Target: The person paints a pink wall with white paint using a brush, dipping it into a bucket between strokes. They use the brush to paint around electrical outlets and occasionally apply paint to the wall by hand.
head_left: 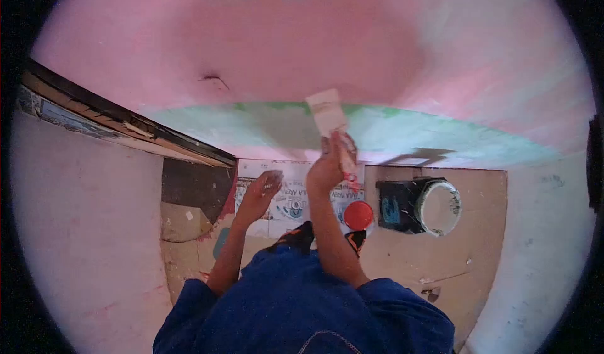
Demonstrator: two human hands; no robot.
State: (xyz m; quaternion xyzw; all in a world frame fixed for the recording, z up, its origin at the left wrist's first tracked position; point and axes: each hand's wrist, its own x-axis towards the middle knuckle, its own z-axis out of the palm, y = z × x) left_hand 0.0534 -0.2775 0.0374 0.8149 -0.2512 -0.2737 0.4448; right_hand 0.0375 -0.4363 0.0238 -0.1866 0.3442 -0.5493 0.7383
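Observation:
My right hand is closed round the handle of a wide paintbrush, whose pale bristles point up toward the wall. The brush head overlaps the green band on the wall in view; whether it touches the wall I cannot tell. Above the band the wall is pink. My left hand hangs at the left, over the printed sheet on the floor, its fingers loosely bent and nothing visible in them.
A printed white sheet lies on the floor below the wall, with a red round container at its right. Farther right is a dark bucket with a pale, paint-smeared round top. A dark ledge runs along the left.

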